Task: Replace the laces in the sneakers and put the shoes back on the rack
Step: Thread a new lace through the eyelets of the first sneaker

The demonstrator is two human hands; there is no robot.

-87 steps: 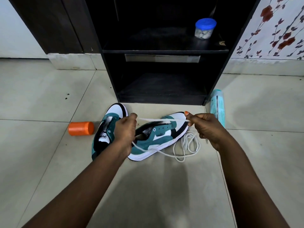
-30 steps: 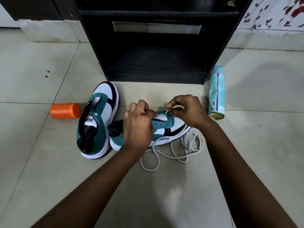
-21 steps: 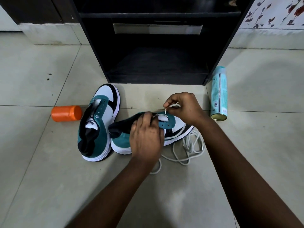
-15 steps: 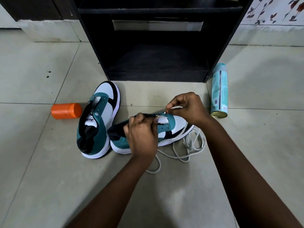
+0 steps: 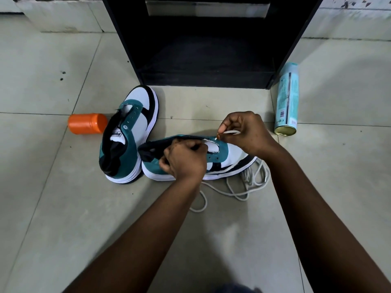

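On the tiled floor, before the rack: both sneakers lie out of the rack, and lacing has barely begun.
Near sneaker (image 5: 224,157): teal, white and black, lying on its side with the toe to the right; the eyelets that show on its near flap are bare, and one short run of white lace crosses the toe end of the throat.
Right hand (image 5: 246,132): fingers and thumb pinch the white lace (image 5: 234,192) just behind its tip, at the topmost row of eyelets nearest the toe; a short loop of lace shows above the pinch.
Left hand (image 5: 184,160): curled over the eyelet flap and tongue of the near sneaker, gripping it steady; what the fingertips hold beneath cannot be told.
Lace slack: most of its length lies in loose coils on the floor beside the toe and trails under the left wrist, unthreaded.
Far sneaker (image 5: 129,134): lies just left of the near one, heels touching or nearly so; open throat, every visible eyelet bare, no lace in it.
Black rack (image 5: 281,49): its lowest shelf, as far as seen, holds no shoe.
Bystanders: an orange container (image 5: 87,123) lies left of the far sneaker; a pale blue spray can (image 5: 287,100) lies by the rack's right foot.
Judgement on progress: early; one sneaker at its first eyelets, the second untouched, and the return to the rack wholly outstanding.
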